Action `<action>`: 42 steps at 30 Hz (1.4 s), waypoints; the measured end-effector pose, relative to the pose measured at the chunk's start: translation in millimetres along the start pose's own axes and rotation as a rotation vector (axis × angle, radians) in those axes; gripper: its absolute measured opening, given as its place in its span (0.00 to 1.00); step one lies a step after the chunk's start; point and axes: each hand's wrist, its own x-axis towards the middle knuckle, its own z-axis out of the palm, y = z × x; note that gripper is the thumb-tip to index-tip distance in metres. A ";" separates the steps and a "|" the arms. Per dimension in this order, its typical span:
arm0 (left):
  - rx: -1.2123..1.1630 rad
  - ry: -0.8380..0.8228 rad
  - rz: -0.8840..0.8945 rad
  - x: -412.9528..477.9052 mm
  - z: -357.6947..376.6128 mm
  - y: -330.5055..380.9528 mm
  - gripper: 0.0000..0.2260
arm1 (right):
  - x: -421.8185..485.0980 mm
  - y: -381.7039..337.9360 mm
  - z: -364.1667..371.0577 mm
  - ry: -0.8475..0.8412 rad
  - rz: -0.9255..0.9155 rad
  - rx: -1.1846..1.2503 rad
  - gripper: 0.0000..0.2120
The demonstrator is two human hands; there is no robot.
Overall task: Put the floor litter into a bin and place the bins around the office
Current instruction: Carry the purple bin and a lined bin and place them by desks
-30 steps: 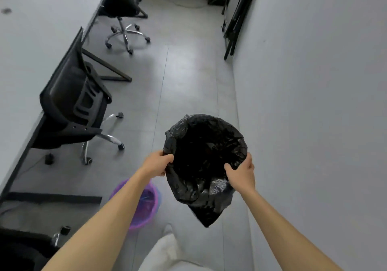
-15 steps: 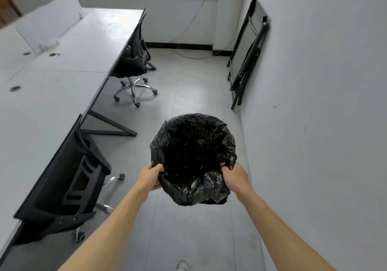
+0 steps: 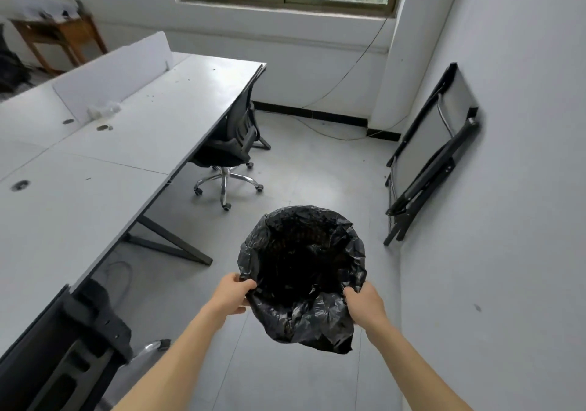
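Holding the black-lined bin (image 3: pixel 301 261) in the air above the grey floor (image 3: pixel 317 172), I had my left hand (image 3: pixel 233 295) and right hand (image 3: pixel 364 304) each clamped on its rim, between the desk (image 3: pixel 126 156) and the wall (image 3: pixel 507 252)

Office, long white desks (image 3: pixel 152 131), swivel chair (image 3: pixel 231 147), desk divider (image 3: pixel 114 74)

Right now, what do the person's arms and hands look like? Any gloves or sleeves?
Both are bare. The left hand and right hand wear no gloves; no watch or ring shows. No sleeve covers either forearm within the picture.
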 end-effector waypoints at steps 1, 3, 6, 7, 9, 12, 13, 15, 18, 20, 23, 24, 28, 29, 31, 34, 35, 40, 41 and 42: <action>-0.004 0.008 -0.005 13.2 3.7 17.0 0.05 | 22.1 -16.5 -7.8 -0.007 -0.011 -0.020 0.08; -0.027 0.017 -0.030 40.8 7.5 46.5 0.06 | 66.1 -49.9 -18.9 -0.037 -0.020 -0.069 0.09; -0.026 0.025 -0.045 81.0 7.5 79.7 0.08 | 118.8 -88.4 -24.0 -0.076 -0.042 -0.113 0.09; -0.025 0.027 -0.057 97.6 7.6 92.0 0.08 | 139.4 -100.3 -23.9 -0.082 -0.043 -0.118 0.10; -0.018 0.023 -0.072 145.0 6.8 118.8 0.07 | 190.1 -128.0 -19.8 -0.100 -0.034 -0.127 0.10; 0.022 0.016 -0.081 203.6 2.5 154.2 0.07 | 246.4 -161.7 -12.3 -0.114 0.002 -0.131 0.09; 0.049 0.005 -0.084 228.0 -0.7 168.4 0.07 | 268.0 -173.7 -8.5 -0.110 0.020 -0.133 0.09; 0.124 -0.039 -0.105 288.5 -8.1 203.1 0.09 | 317.8 -203.7 -3.1 -0.088 0.069 -0.128 0.10; 0.180 -0.063 -0.094 344.7 -17.7 252.2 0.12 | 368.0 -243.0 -3.8 -0.082 0.103 -0.114 0.10; 0.230 -0.061 -0.089 377.2 -21.2 290.6 0.10 | 402.9 -269.0 -6.4 -0.064 0.131 -0.113 0.10; 0.273 -0.072 -0.059 431.7 -21.0 346.2 0.04 | 460.8 -304.9 -8.2 -0.059 0.164 -0.075 0.10; 0.280 -0.071 -0.056 444.6 -21.2 359.4 0.04 | 475.7 -314.2 -9.2 -0.052 0.164 -0.073 0.09; 0.301 -0.074 -0.093 528.7 -16.0 416.0 0.08 | 565.8 -356.3 -8.6 -0.038 0.174 -0.073 0.09; 0.303 -0.075 -0.103 551.3 -13.3 429.9 0.09 | 590.9 -366.6 -8.7 -0.041 0.176 -0.070 0.09; 0.297 -0.071 -0.117 595.9 -5.5 459.4 0.09 | 644.3 -388.2 -9.6 -0.047 0.192 -0.064 0.09; 0.248 -0.048 -0.156 651.6 8.9 512.7 0.04 | 723.1 -423.9 -15.5 -0.064 0.230 -0.103 0.12; 0.242 -0.028 -0.153 670.0 14.4 529.9 0.04 | 747.0 -435.4 -18.1 -0.073 0.237 -0.111 0.13; 0.242 -0.009 -0.168 752.8 29.3 604.5 0.05 | 843.0 -514.8 -42.2 -0.063 0.253 -0.167 0.17; 0.231 -0.017 -0.176 772.0 32.8 616.3 0.08 | 862.5 -530.3 -44.8 -0.058 0.256 -0.178 0.19; 0.232 -0.025 -0.183 789.9 35.0 627.7 0.10 | 881.1 -545.3 -46.8 -0.054 0.255 -0.205 0.21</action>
